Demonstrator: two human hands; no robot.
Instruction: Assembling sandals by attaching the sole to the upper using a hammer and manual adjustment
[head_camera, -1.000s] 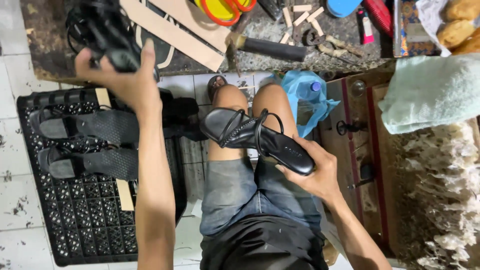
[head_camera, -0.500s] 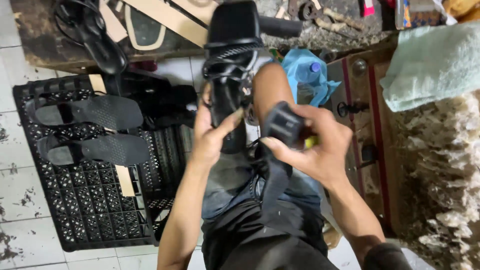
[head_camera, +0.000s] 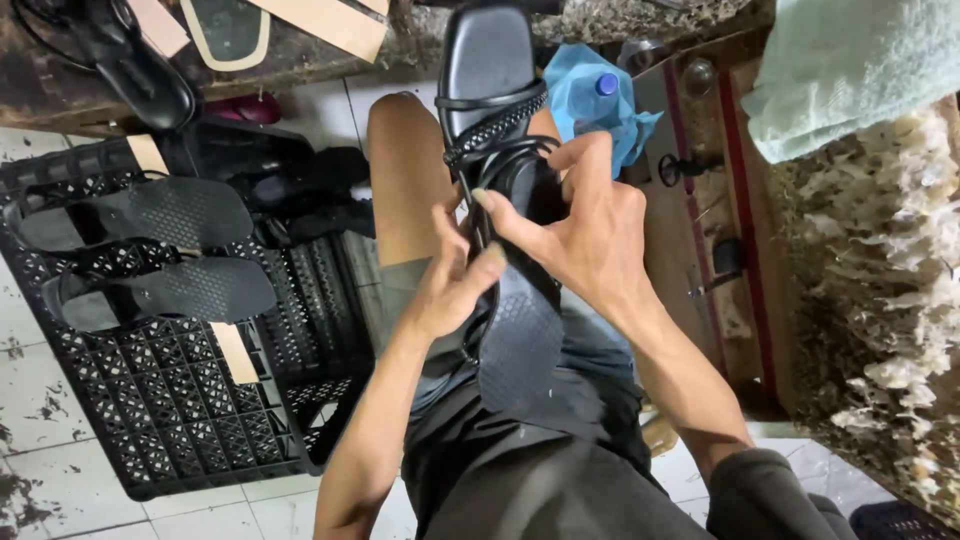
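Both hands hold a black strappy sandal (head_camera: 500, 150) at frame centre, over the person's knees, toe end pointing to the top edge. Left hand (head_camera: 455, 285) is clamped on the sandal's left side, right hand (head_camera: 585, 225) closed around its straps, thumb across them. At left, black plastic crate (head_camera: 150, 400) carries two more black sandals (head_camera: 150, 250). Blue bag (head_camera: 590, 100) sits upper centre

A black strappy sandal (head_camera: 497, 200) lies lengthwise over the lap, sole up.
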